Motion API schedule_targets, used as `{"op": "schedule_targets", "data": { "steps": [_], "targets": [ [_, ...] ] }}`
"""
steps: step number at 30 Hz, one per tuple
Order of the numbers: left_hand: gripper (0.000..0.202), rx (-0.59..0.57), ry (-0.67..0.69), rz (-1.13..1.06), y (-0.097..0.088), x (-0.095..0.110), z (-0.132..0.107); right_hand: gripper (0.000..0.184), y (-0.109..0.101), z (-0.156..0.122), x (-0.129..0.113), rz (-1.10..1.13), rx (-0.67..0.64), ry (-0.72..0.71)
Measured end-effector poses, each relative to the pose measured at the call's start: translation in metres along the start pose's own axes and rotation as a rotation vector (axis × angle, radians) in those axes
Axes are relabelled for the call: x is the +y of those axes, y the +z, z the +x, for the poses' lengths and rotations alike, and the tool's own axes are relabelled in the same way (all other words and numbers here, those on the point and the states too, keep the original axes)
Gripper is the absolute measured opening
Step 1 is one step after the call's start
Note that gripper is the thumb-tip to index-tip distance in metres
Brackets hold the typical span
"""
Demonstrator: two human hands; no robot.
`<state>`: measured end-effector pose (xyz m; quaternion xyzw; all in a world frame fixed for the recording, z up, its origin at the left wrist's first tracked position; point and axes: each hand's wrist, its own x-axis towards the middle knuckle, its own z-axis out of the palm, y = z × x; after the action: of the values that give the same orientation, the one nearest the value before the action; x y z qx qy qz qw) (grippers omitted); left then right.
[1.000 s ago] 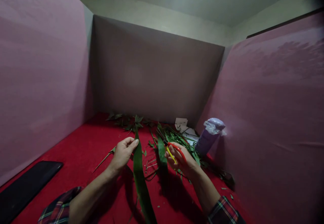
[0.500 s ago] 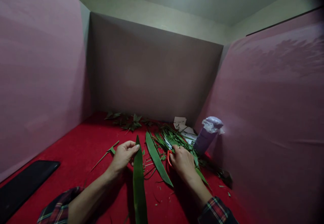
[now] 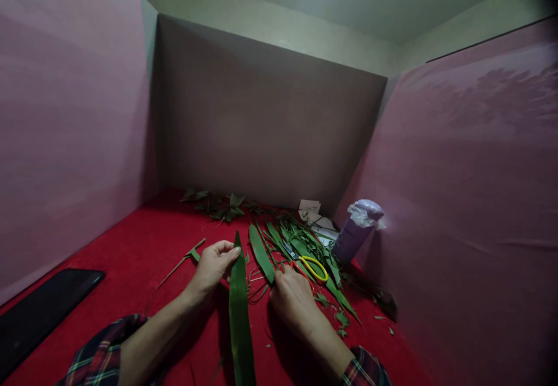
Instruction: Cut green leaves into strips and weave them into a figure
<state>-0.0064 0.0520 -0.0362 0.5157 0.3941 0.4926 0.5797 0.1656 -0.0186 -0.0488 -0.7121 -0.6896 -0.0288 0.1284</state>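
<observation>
My left hand (image 3: 213, 267) pinches a long, blade-shaped green leaf (image 3: 241, 322) near its pointed tip, between thumb and fingers; the leaf stands up and runs down past the picture's lower edge. To its right, my right hand (image 3: 293, 296) is closed on a second long leaf (image 3: 260, 252), whose lower part is hidden behind the hand. Just beyond that hand, scissors (image 3: 295, 256) with one yellow and one red handle loop lie on a heap of cut leaves and stems (image 3: 316, 243). The red loop is partly covered by my hand.
A forked twig (image 3: 185, 261) lies left of my left hand on the red cloth (image 3: 135, 252). At far left is a black flat device (image 3: 52, 310). Lobed leaves (image 3: 231, 207) lie along the back wall. A purple plastic-wrapped roll (image 3: 355, 235) leans near white papers (image 3: 309, 208).
My right hand has let go of the scissors, leaving them on the heap, and has moved left and toward me onto the second leaf. My left hand holds its leaf almost unmoved.
</observation>
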Motion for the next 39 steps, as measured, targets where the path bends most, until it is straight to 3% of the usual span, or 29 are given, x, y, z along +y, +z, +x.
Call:
{"op": "schedule_targets", "data": {
  "steps": [5,10,16,21,25,31,39],
  "targets": [
    [0.034,0.003,-0.007,-0.019,0.003,0.000,-0.003,0.016,-0.002,0.008,0.012,0.164,0.090,0.048],
    [0.033,0.028,-0.031,-0.076,0.002,-0.003,-0.002,0.021,-0.012,0.012,0.019,0.503,0.214,0.117],
    [0.031,0.063,-0.078,-0.201,-0.001,-0.008,-0.001,0.023,-0.001,0.010,0.000,1.072,0.022,0.070],
    [0.027,0.086,-0.113,-0.302,-0.004,-0.006,-0.001,0.032,0.011,0.005,-0.012,1.383,-0.116,0.060],
    [0.020,0.121,-0.122,-0.361,-0.008,0.001,0.000,0.032,0.009,0.003,-0.012,1.491,-0.157,0.076],
    [0.012,0.163,-0.137,-0.396,-0.012,0.012,-0.001,0.028,0.007,0.004,-0.011,1.520,-0.072,0.115],
    [0.014,0.189,-0.132,-0.396,-0.013,0.008,0.001,0.021,0.008,-0.001,-0.019,1.462,-0.129,0.084]
  ]
}}
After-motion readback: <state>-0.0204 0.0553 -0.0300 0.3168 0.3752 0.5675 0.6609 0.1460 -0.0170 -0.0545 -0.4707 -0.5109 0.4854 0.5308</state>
